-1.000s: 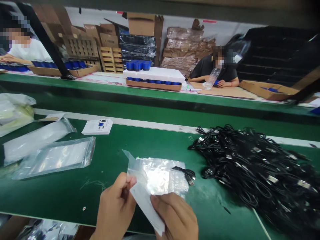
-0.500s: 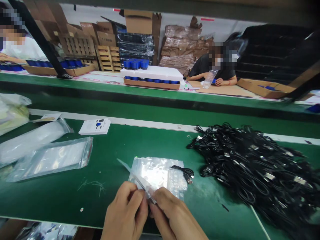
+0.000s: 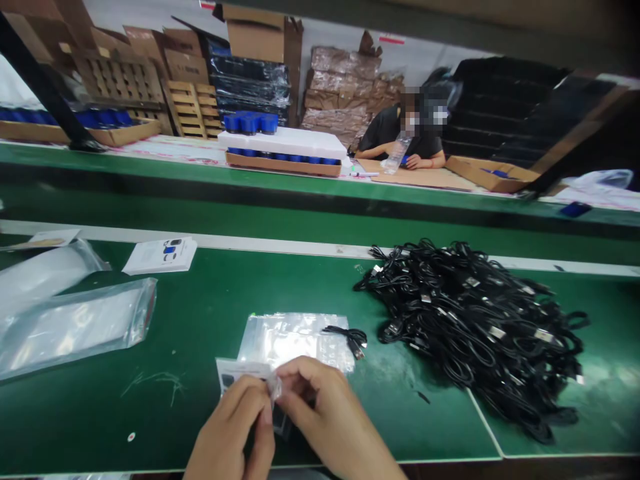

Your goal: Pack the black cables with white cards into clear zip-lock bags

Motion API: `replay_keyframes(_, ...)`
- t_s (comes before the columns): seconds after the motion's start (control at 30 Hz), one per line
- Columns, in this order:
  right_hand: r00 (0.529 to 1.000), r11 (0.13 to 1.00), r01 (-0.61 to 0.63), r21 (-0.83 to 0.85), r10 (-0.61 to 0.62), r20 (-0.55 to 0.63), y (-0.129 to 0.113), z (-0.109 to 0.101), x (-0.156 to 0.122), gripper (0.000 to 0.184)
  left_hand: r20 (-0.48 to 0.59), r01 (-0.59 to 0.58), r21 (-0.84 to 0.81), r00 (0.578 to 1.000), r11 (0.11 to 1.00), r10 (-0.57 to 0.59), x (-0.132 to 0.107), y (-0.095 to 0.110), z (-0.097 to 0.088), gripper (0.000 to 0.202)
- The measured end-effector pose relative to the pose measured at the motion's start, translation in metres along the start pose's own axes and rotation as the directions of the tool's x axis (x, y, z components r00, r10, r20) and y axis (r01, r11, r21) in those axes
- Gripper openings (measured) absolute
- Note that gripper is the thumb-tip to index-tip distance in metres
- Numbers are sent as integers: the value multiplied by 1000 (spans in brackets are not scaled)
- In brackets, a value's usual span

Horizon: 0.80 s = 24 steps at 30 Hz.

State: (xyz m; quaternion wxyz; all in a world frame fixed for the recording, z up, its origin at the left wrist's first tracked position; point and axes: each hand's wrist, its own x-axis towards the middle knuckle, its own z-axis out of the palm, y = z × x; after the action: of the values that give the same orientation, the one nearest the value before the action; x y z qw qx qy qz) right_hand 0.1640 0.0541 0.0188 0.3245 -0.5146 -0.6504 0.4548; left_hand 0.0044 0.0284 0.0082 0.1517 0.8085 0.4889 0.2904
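Two hands close together: left hand [image 3: 227, 427] and right hand [image 3: 330, 413] both pinch a small clear plastic packet [image 3: 245, 372] at its top edge, over the green bench mat [image 3: 150, 427]. That edge runs nearly level, left to right; lower part hidden behind the hands. Just beyond lie a flat zip bag [image 3: 290, 340] and a coiled black cable [image 3: 350, 337], with a heap of black cables [image 3: 465, 317] to the right.

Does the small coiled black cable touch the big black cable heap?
Apart: head view shows green bench between the small coiled black cable and the big black cable heap.
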Motion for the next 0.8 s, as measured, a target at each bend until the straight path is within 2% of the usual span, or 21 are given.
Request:
replay_keyframes(0.07,991,974,69,-217,-93,-101,5,-21,-1,21,19,50,-19,999,999,-50,5,-3,0,17)
replay_keyframes(0.13,934,852,26,-523,-207,-292,17,-41,1,27,30,99,-14,995,995,-98,8,-5,2,20)
replay_keyframes(0.17,906,782,-17,-623,-252,-341,24,-50,4,25,32,117,-10,993,993,-117,10,-4,3,22)
replay_keyframes(0.23,881,714,-45,-698,-301,-364,38,-61,9,21,44,150,0,988,989,-150,13,-4,5,25)
replay_keyframes(0.3,882,726,-16,-688,-314,-352,45,-65,11,22,47,178,7,983,984,-178,15,-3,7,26)
replay_keyframes(0.37,880,755,2,-655,-313,-358,39,-62,7,21,49,190,12,980,982,-191,17,-4,9,26)
replay_keyframes(0.43,921,850,37,-526,-233,-312,23,-54,-2,19,53,185,20,981,983,-186,17,-6,11,25)
replay_keyframes(0.5,991,972,62,-226,-88,-105,7,-42,-11,19,48,150,20,987,989,-151,16,-9,12,22)
replay_keyframes(0.57,995,992,71,-104,-63,76,-4,-27,-16,21,31,118,17,992,993,-118,14,-12,12,18)
replay_keyframes(0.63,991,982,90,-163,-72,117,-5,-15,-16,24,15,105,25,994,994,-105,11,-13,11,16)
replay_keyframes(0.8,993,939,104,-328,-77,94,3,-2,-11,27,-52,79,63,996,995,-76,4,-10,11,12)
